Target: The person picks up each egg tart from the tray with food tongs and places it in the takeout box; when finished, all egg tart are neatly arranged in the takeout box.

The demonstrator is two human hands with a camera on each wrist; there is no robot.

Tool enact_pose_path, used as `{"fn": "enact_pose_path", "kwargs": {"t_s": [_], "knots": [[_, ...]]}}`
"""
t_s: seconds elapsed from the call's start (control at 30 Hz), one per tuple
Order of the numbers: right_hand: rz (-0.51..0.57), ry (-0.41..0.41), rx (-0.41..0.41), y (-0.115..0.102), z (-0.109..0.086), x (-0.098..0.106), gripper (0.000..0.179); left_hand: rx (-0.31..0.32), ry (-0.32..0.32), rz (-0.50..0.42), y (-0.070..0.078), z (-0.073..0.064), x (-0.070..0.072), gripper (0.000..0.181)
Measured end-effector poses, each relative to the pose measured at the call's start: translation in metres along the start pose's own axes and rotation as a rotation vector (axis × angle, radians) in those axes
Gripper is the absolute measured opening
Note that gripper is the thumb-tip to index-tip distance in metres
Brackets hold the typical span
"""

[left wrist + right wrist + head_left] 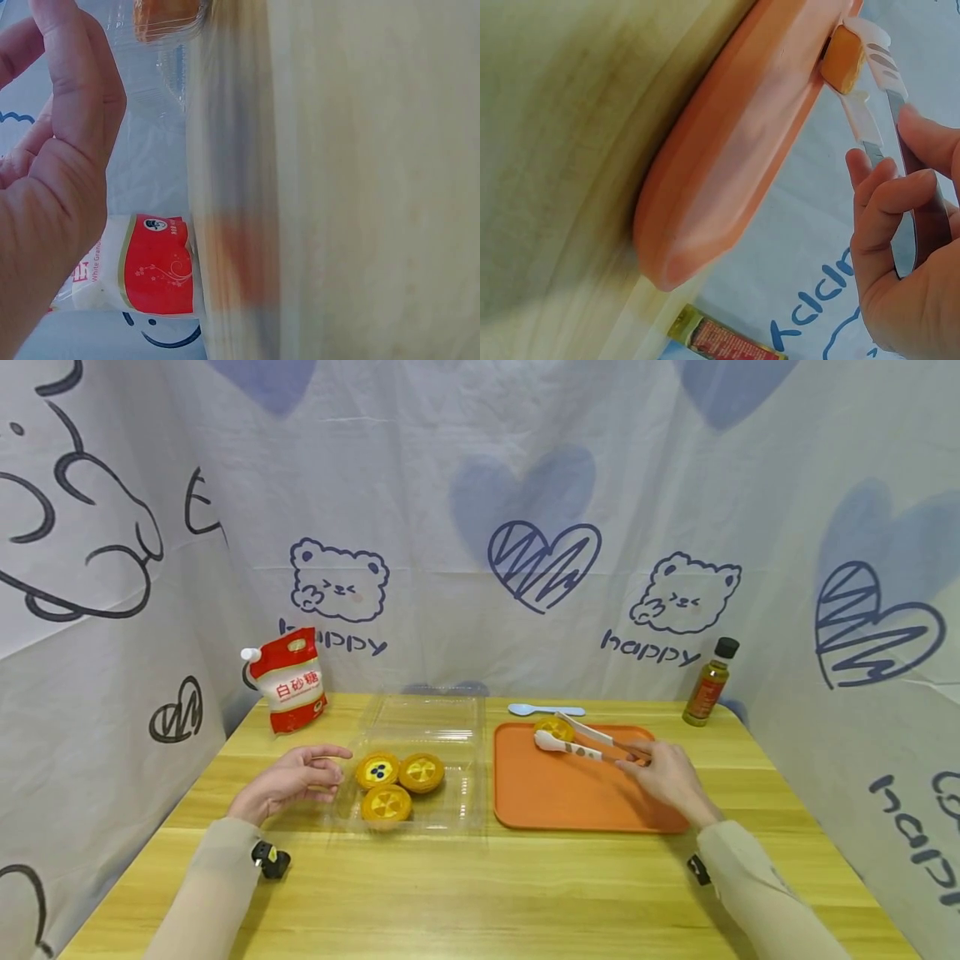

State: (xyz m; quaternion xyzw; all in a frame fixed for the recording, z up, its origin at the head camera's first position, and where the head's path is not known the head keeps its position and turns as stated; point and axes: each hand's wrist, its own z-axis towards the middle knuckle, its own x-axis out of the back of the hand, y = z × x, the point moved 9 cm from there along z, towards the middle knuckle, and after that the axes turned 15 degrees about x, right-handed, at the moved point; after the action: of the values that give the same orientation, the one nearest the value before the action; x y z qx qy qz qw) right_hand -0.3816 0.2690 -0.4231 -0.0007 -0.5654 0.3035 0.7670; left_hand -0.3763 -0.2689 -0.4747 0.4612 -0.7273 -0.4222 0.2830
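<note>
My right hand [670, 781] holds a pair of tongs [588, 751] with white tips and metal arms. Between the tips is an egg tart [553, 727], over the back left of the orange tray [577, 797]; the right wrist view shows the same tart [843, 61] side-on. My left hand [297, 782] has relaxed fingers and holds nothing, close by the left side of a clear plastic box [463, 793] with its lid raised at the back. Three egg tarts sit in the box: one with dark berries [377, 770], two with yellow pieces [422, 773].
A red and white sugar bag [296, 681] with a white spout stands at the back left. Behind the tray lies a light blue spoon [546, 710]. At the back right stands a dark-capped bottle [707, 687]. A printed cloth hangs round the wooden table [450, 902].
</note>
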Motion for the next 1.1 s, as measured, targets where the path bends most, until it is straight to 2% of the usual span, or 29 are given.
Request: {"fn": "enact_pose_path", "kwargs": {"t_s": [0.3, 0.6, 0.73, 1.1], "knots": [[0.017, 0.008, -0.03, -0.005, -0.004, 0.006, 0.039, -0.007, 0.0, 0.009, 0.002, -0.002, -0.001, 0.059], [0.109, -0.004, -0.09, -0.01, -0.004, 0.005, 0.041, -0.015, -0.006, 0.019, 0.002, 0.004, -0.001, 0.061], [0.147, -0.008, -0.073, -0.018, -0.002, 0.002, 0.041, -0.013, -0.012, 0.005, 0.0, 0.003, 0.0, 0.06], [0.151, -0.001, -0.023, -0.045, 0.008, 0.006, 0.036, -0.01, -0.013, -0.011, 0.0, -0.001, -0.001, 0.056]]}}
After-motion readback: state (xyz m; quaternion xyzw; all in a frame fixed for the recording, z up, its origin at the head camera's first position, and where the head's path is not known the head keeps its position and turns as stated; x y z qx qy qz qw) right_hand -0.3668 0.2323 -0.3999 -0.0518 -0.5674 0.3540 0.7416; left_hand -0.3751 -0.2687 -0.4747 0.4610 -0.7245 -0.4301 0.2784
